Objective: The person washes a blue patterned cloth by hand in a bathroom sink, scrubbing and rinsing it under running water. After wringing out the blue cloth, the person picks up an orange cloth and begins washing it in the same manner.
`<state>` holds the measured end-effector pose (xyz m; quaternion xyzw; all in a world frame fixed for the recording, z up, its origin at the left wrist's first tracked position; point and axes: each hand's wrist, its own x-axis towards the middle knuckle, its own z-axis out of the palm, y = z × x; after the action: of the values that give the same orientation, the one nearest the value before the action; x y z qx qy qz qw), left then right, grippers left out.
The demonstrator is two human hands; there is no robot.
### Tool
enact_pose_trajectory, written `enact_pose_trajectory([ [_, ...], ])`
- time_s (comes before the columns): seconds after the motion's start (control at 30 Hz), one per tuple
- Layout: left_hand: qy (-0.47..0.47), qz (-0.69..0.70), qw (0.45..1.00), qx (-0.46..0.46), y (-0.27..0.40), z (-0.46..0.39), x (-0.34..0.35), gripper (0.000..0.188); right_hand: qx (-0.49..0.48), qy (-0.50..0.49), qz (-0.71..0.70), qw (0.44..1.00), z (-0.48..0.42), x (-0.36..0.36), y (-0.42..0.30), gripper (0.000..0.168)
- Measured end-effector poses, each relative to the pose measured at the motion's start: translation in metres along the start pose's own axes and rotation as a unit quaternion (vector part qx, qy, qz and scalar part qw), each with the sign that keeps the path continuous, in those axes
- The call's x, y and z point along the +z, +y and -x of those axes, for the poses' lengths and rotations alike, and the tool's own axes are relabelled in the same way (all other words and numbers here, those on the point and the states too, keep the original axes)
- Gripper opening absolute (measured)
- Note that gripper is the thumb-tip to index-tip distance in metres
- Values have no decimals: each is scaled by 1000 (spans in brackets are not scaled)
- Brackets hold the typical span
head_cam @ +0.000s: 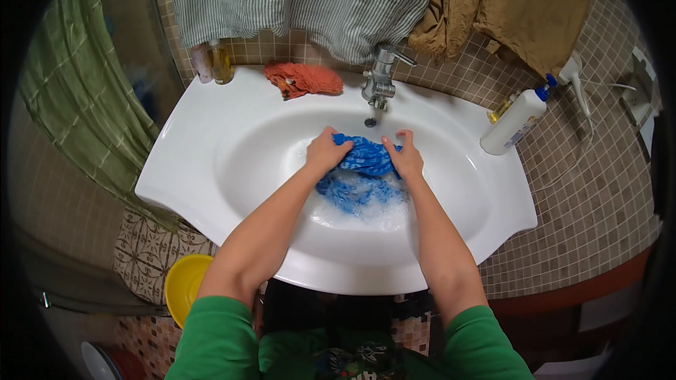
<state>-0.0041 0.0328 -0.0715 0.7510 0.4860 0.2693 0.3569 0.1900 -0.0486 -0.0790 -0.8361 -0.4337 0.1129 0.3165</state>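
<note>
A blue patterned cloth (364, 155) is stretched between my two hands over a white washbasin (253, 169). My left hand (326, 152) grips its left end, the thumb lying on top. At the right end my right hand (405, 155) pinches the fabric between thumb and fingers. The lower part of the cloth lies in soapy water (364, 219) with white foam. Just beyond the hands stands a chrome mixer tap (379, 82); whether water runs from it I cannot tell.
An orange cloth (306, 79) lies on the basin's back ledge. Bottles (221, 66) stand at the left, a white pump bottle (512, 124) at the right. Striped fabric (306, 0) and brown garments (507, 5) hang above the tap. A yellow basin (182, 282) sits low at the left.
</note>
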Motion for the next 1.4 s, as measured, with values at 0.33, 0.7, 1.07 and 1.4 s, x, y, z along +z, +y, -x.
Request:
enact_pose_trajectory([
  [0.33, -214, -260, 941, 14, -52, -4, 12, 42, -216, -264, 216, 915, 15, 34, 9, 62],
  [0.7, -234, -110, 965, -45, -70, -13, 20, 53, -63, -194, 241, 949, 24, 11, -9, 71],
  [1.07, -266, 577, 715, -291, -2, -7, -6, 79, -102, -150, -461, 869, 27, 11, -98, 13],
  [1.4, -284, 629, 705, -166, 12, 8, -13, 45, -356, 121, -71, 924, 94, 14, -127, 10],
])
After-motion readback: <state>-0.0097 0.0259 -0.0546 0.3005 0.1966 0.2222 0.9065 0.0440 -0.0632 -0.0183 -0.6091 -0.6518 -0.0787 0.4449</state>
